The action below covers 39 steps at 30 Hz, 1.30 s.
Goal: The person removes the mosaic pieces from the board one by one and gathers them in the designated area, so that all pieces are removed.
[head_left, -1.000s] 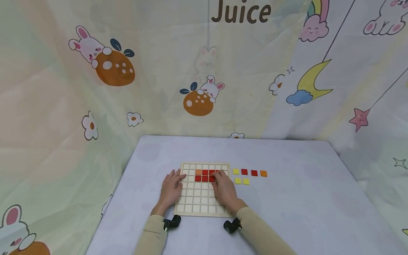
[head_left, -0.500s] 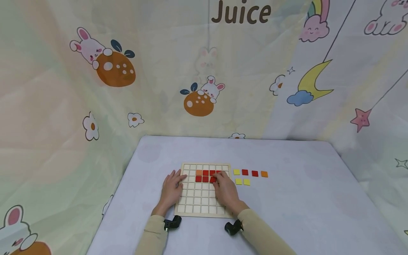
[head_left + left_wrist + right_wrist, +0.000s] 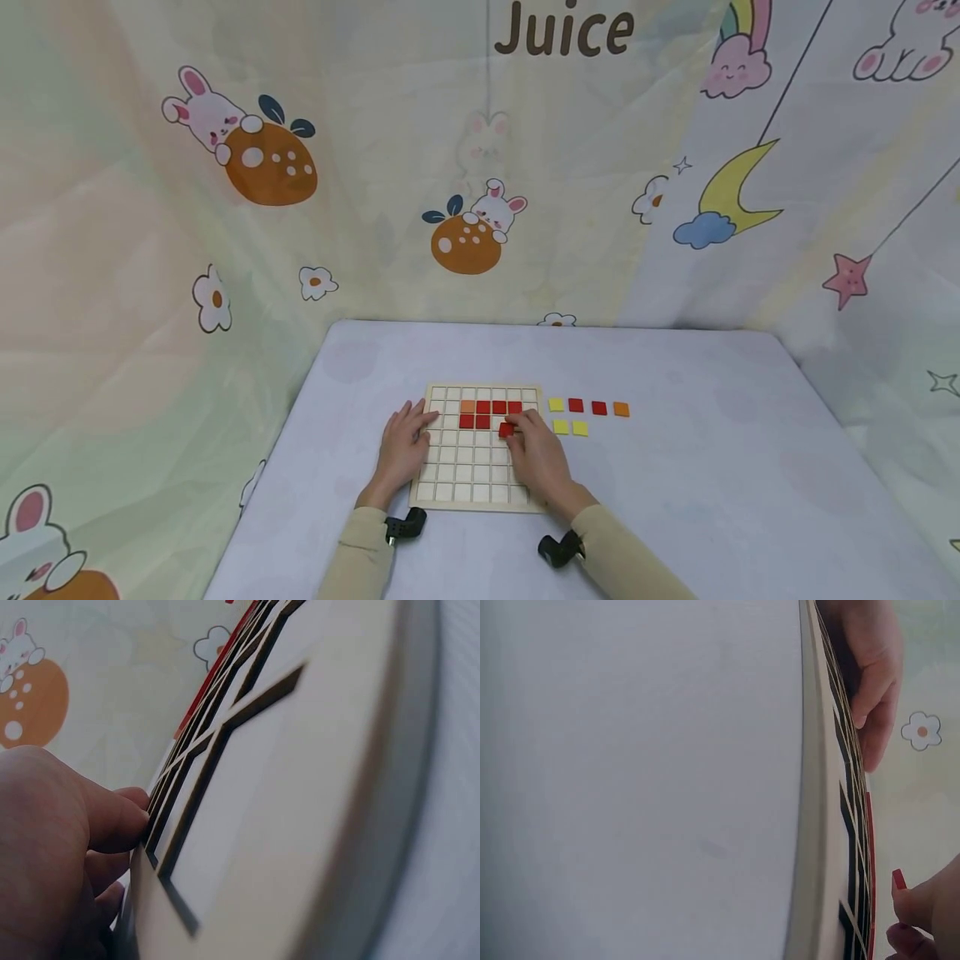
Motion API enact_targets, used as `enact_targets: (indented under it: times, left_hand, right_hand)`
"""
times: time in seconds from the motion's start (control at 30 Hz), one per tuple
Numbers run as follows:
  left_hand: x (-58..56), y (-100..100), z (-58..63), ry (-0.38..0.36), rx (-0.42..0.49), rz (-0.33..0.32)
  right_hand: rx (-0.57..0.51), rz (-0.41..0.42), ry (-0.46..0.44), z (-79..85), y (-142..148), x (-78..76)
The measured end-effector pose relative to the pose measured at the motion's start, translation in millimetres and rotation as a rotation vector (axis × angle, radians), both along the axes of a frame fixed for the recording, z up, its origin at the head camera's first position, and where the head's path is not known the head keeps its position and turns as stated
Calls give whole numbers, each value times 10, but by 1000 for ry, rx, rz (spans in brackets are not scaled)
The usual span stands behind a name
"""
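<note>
Board: pale wooden square board with a grid of cells (image 3: 472,471), lying flat on the white cloth-covered table (image 3: 697,467).
Right hand (image 3: 536,457): thumb and fingertips closed together in a pinch on a small flat red square tile (image 3: 506,430); the other fingers partly hidden.
Held tile: over the right half of the board, tilted; the right wrist view shows a gap between it and the grid.
Left hand (image 3: 402,450): fingers relaxed and partly spread, resting on the board's left edge; no tile seen in it.
Upper filled row: one orange square tile (image 3: 467,407), then three red square tiles (image 3: 498,407) to its right, side by side.
Lower filled row: two red square tiles (image 3: 475,422), directly below the orange one and its neighbour.
Loose, right of board: back row yellow (image 3: 556,404), red, red, orange; front row two yellow.
Sleeves: beige (image 3: 626,550), a black device (image 3: 561,550) at each wrist.
Backdrop: pastel printed cloth (image 3: 375,150), reading "Juice".
</note>
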<state>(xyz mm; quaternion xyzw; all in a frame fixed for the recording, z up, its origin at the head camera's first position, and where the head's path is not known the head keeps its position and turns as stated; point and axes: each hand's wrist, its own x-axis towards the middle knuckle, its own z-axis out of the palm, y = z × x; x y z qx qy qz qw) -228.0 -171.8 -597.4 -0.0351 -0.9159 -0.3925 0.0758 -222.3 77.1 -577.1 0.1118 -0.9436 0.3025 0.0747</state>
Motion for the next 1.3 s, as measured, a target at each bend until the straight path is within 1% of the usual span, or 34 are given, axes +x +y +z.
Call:
enact_targets:
  times: [0.27, 0.4, 0.5, 0.63, 0.87, 1.03, 1.17, 1.3]
  left_hand:
    - [17, 0, 20, 1, 16, 0]
    - [9, 8, 8, -21, 19, 6]
    - [2, 14, -1, -31, 18, 12]
    - [-5, 16, 0, -18, 15, 12]
    - [0, 11, 7, -28, 17, 8]
    - [0, 14, 15, -18, 26, 11]
    - [6, 21, 21, -25, 25, 11]
    - [8, 23, 26, -25, 26, 10]
  right_hand:
    - [-45, 12, 3, 43, 114, 100]
    - [-84, 18, -6, 43, 170, 136]
    - [-107, 20, 14, 35, 210, 156]
    - [-121, 5, 40, 13, 265, 174]
    - [-144, -24, 46, -34, 384, 192]
    - [-165, -36, 60, -41, 477, 200]
    - [-149, -54, 43, -67, 545, 199]
    - [-143, -71, 49, -75, 616, 204]
